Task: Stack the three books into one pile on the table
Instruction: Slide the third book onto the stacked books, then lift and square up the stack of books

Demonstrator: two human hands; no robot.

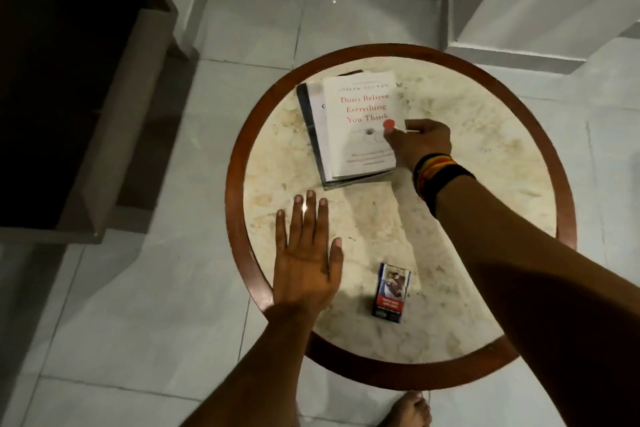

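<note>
Three books (346, 135) already in one pile on the round marble worktop (485, 184), toward its far side, left of centre. Top: white paperback (360, 121), red title "Don't Believe Everything You Think". Beneath: second pale cover (317, 114) showing along the left, offset. Lowest: dark cover (304, 107), visible as a strip at left and near edges. Edges not flush; pile fanned slightly leftward.

Right hand (420, 140), banded wristbands (436, 177) at the wrist, resting at the right edge of the top book; fingers (393, 133) curled loosely against the cover near the red dot, touching, not clamped around anything. Whether pressing or merely resting: cannot tell.

Left hand (306, 260) flat and spread over the near-left rim of the worktop, fingers extended, holding nothing, well apart from the pile.

Cigarette pack (391, 293) lying on the near part of the worktop, clear of the books. Bare foot (410, 409) on the tiled floor (138, 305) below.

Judgement: stacking essentially done. Left, at most: squaring the offset edges and withdrawing the right hand.
</note>
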